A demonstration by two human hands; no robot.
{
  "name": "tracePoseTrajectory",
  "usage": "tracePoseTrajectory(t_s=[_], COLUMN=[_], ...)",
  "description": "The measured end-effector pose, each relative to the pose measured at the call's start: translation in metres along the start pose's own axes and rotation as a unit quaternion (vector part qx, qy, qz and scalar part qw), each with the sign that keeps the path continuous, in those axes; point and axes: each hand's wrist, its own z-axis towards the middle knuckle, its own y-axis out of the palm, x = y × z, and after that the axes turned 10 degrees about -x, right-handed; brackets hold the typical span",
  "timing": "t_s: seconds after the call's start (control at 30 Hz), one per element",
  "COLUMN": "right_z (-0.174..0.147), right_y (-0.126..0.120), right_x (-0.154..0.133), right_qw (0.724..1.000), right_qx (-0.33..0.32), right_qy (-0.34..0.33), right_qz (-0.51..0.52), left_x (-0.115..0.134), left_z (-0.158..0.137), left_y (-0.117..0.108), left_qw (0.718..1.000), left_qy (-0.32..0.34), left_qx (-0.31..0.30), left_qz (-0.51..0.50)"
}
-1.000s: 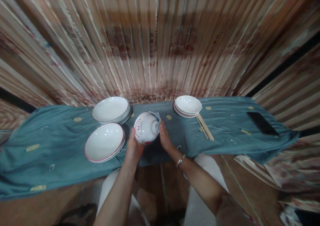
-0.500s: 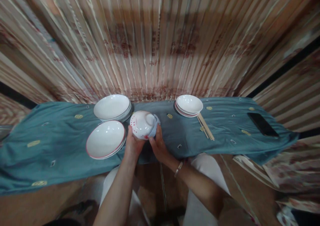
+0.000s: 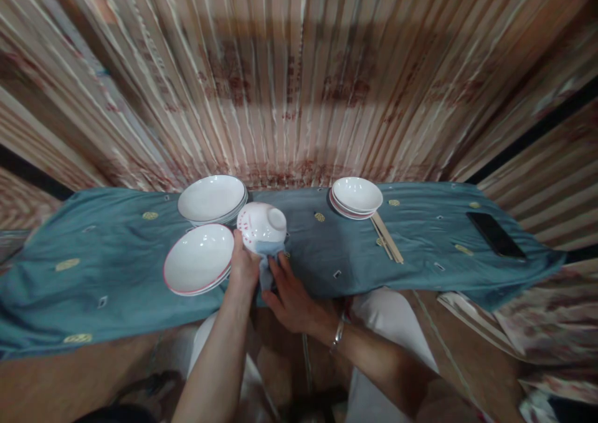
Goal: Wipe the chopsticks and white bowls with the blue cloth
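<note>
A white bowl (image 3: 256, 221) with small red marks is tilted, its foot facing up and to the right. My left hand (image 3: 243, 262) grips its rim from the near left side. A blue-grey cloth (image 3: 267, 267) lies against the bowl's near side and hangs down. My right hand (image 3: 290, 295) presses the cloth to the bowl with its fingers, a bracelet on the wrist. Just left of the bowl is a stack of red-rimmed plates (image 3: 199, 260), with another stack of white plates (image 3: 212, 199) behind it.
On the right stands a stack of small white bowls (image 3: 357, 194), with wooden chopsticks (image 3: 387, 238) beside it. A black phone (image 3: 496, 235) lies at the right end of the teal tablecloth (image 3: 126, 273). A pleated curtain (image 3: 299, 86) hangs behind the table.
My right hand has moved down and toward me with the cloth, from the bowl's right side to its near side. The bowl has turned and shifted slightly left.
</note>
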Motion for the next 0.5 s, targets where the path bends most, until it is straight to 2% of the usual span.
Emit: tracePoseTrajectory(t_s=[0.1, 0.2, 0.3, 0.5], right_z=[-0.001, 0.003, 0.011, 0.022], right_y=[-0.012, -0.026, -0.035, -0.043], right_x=[-0.003, -0.003, 0.002, 0.010], right_qw=[0.997, 0.986, 0.976, 0.974], right_qx=[0.009, 0.024, 0.041, 0.040], right_qy=[-0.052, -0.122, -0.141, -0.094], right_qz=[-0.047, -0.112, -0.162, -0.201], left_x=[0.002, -0.001, -0.009, -0.021], left_z=[-0.004, -0.007, -0.005, -0.002], left_y=[-0.004, -0.007, -0.008, -0.012], left_qw=[0.997, 0.988, 0.989, 0.992], left_qy=[-0.081, -0.151, -0.135, -0.110], left_qx=[-0.005, -0.038, -0.053, -0.055], left_qz=[0.015, 0.015, 0.015, 0.034])
